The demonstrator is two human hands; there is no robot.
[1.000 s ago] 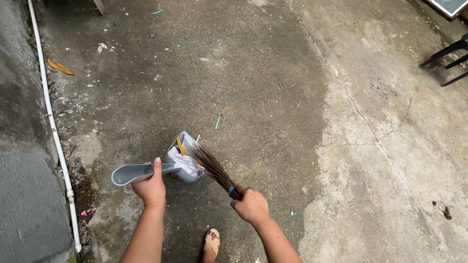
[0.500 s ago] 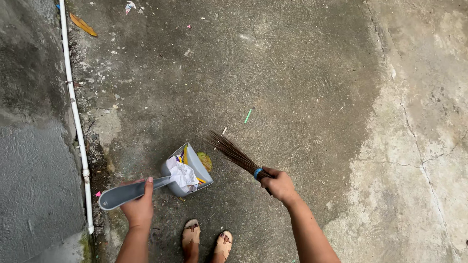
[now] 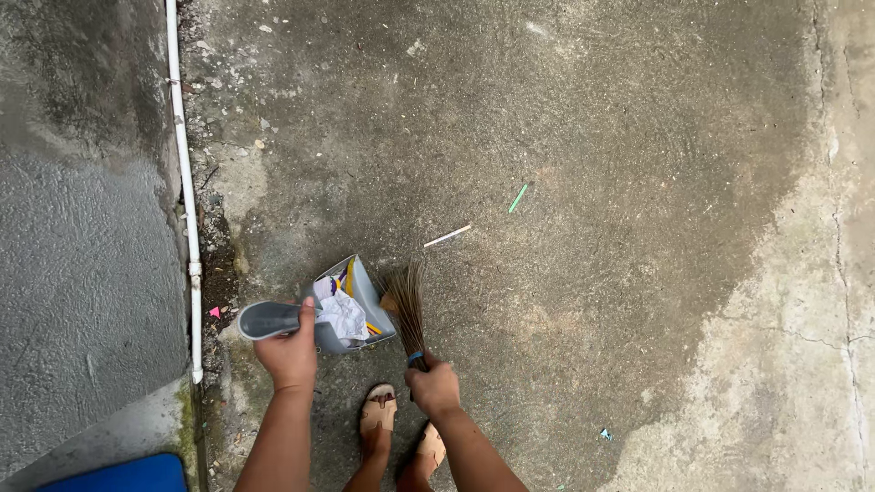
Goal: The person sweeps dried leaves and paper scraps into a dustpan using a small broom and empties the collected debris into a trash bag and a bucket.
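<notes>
While my left hand keeps its fingers wrapped round the grey dustpan handle, my right hand, gripping the stick broom, has swung back from 3 o'clock until the bristles touch the pan's mouth, so I judge another sweep is landing. Crumpled white paper and yellow scraps fill the pan; a pale stick and green strip lie loose at 1 o'clock.

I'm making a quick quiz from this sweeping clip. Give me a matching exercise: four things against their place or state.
Things:
1. grey dustpan
2. stick broom
3. green straw
4. white pipe

Places or states:
A. runs along the wall
B. gripped by the right hand
C. lying loose on the concrete
D. held by the left hand, full of litter

Pairs: 1-D, 2-B, 3-C, 4-A
</notes>
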